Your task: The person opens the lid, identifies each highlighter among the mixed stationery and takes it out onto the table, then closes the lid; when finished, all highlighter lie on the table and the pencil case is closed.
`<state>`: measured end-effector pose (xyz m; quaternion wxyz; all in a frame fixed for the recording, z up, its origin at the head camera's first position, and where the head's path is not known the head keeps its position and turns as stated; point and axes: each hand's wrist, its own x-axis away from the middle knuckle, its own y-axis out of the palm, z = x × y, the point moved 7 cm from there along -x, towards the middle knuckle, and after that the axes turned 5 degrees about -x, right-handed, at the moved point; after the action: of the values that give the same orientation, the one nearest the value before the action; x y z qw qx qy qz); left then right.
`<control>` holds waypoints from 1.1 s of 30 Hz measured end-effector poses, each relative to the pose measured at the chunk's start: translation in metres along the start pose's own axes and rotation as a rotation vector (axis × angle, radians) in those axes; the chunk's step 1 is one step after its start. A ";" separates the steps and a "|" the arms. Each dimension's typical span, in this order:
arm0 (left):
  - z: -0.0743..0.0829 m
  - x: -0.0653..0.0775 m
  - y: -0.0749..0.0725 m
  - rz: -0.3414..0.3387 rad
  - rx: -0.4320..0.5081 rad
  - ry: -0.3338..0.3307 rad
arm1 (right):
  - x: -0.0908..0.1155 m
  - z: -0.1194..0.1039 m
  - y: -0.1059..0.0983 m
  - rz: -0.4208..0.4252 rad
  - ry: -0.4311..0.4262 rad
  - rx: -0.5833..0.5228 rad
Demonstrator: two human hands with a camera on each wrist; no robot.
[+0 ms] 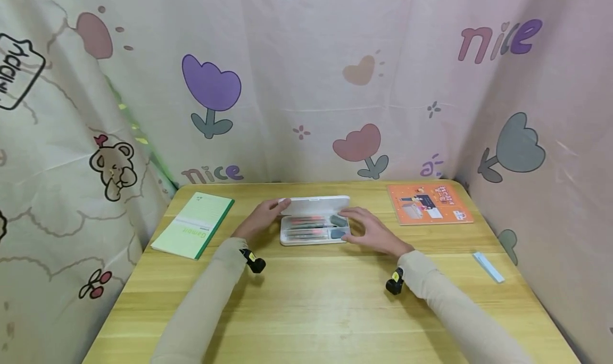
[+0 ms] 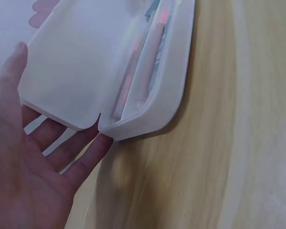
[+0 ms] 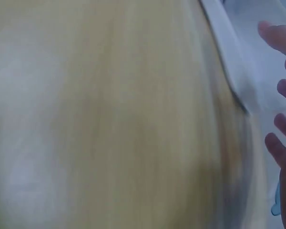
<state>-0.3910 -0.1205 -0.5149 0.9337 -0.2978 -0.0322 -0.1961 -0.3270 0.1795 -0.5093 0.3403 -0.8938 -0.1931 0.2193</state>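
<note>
A white pencil case lies open mid-table, its lid raised at the back. Inside are several pink and orange pens and a grey eraser. My left hand is at the lid's left end. In the left wrist view the left hand has straight, spread fingers behind the lid, and the thumb touches its edge. My right hand hovers with relaxed, spread fingers at the case's right end. In the blurred right wrist view its fingertips show beside the case's white edge.
A green notebook lies at the left of the wooden table, and an orange booklet at the back right. A small pale blue strip sits near the right edge. Printed curtains close in the table on three sides.
</note>
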 end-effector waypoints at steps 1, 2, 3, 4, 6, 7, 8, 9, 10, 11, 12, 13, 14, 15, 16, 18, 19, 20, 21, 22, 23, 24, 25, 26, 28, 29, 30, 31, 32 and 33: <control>0.000 -0.001 -0.001 -0.005 0.011 -0.002 | -0.002 0.000 0.004 -0.017 -0.001 0.006; 0.000 -0.003 -0.001 -0.009 0.024 -0.002 | -0.005 0.000 0.007 -0.026 -0.002 0.011; -0.001 -0.005 -0.001 -0.015 0.041 -0.004 | -0.007 0.000 0.010 -0.033 -0.001 0.013; -0.003 -0.006 -0.002 -0.014 0.047 -0.009 | -0.009 0.001 0.012 -0.041 0.001 0.014; -0.005 -0.009 -0.003 -0.007 0.058 -0.018 | -0.013 0.003 0.017 -0.053 0.005 0.016; -0.006 -0.010 -0.003 -0.007 0.072 -0.025 | -0.015 0.005 0.019 -0.057 0.015 0.013; -0.007 -0.011 -0.002 -0.006 0.078 -0.027 | -0.017 0.006 0.020 -0.061 0.021 0.008; -0.007 -0.012 -0.002 -0.006 0.084 -0.032 | -0.018 0.007 0.021 -0.067 0.030 0.005; -0.007 -0.013 -0.002 -0.007 0.093 -0.035 | -0.019 0.009 0.023 -0.072 0.033 0.006; -0.007 -0.014 -0.001 -0.009 0.104 -0.038 | -0.020 0.010 0.023 -0.074 0.034 0.001; -0.007 -0.015 -0.001 -0.012 0.113 -0.040 | -0.021 0.010 0.024 -0.077 0.035 0.002; -0.007 -0.016 -0.001 -0.014 0.121 -0.046 | -0.022 0.010 0.025 -0.081 0.034 0.006; -0.007 -0.016 0.000 -0.015 0.127 -0.052 | -0.023 0.010 0.025 -0.085 0.033 0.013; -0.006 -0.017 -0.001 -0.013 0.138 -0.061 | -0.023 0.010 0.025 -0.087 0.033 0.020; -0.006 -0.018 -0.001 -0.009 0.141 -0.071 | -0.024 0.010 0.026 -0.088 0.032 0.024; -0.004 -0.019 -0.001 0.001 0.137 -0.091 | -0.025 0.010 0.026 -0.087 0.034 0.031; -0.004 -0.020 0.000 0.004 0.134 -0.098 | -0.025 0.010 0.026 -0.087 0.035 0.033; -0.003 -0.020 0.000 0.010 0.135 -0.106 | -0.025 0.010 0.026 -0.087 0.036 0.034; -0.003 -0.021 0.000 0.014 0.135 -0.111 | -0.025 0.010 0.026 -0.087 0.036 0.031; -0.002 -0.021 0.000 0.017 0.134 -0.114 | -0.024 0.010 0.026 -0.089 0.036 0.031; -0.002 -0.022 0.001 0.019 0.136 -0.118 | -0.024 0.010 0.026 -0.093 0.036 0.033; -0.002 -0.022 0.001 0.021 0.138 -0.123 | -0.024 0.010 0.026 -0.098 0.040 0.037; -0.003 -0.022 0.001 0.024 0.137 -0.128 | -0.024 0.010 0.026 -0.103 0.043 0.045; -0.003 -0.022 0.001 0.029 0.136 -0.133 | -0.024 0.010 0.026 -0.108 0.048 0.050; -0.005 -0.021 -0.001 0.044 0.111 -0.137 | -0.024 0.011 0.026 -0.115 0.060 0.058; -0.006 -0.021 -0.003 0.058 0.096 -0.137 | -0.024 0.012 0.025 -0.120 0.067 0.063; -0.007 -0.019 -0.006 0.083 0.065 -0.130 | -0.023 0.013 0.025 -0.124 0.073 0.072; -0.008 -0.018 -0.009 0.113 0.034 -0.119 | -0.024 0.013 0.024 -0.126 0.075 0.077; -0.008 -0.016 -0.012 0.147 -0.002 -0.098 | -0.024 0.014 0.023 -0.130 0.077 0.081; -0.007 -0.013 -0.016 0.183 -0.039 -0.068 | -0.024 0.015 0.023 -0.136 0.078 0.089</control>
<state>-0.4094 -0.1320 -0.5147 0.9401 -0.3241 -0.0328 -0.1006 -0.3502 0.1597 -0.5289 0.4011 -0.8705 -0.2301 0.1688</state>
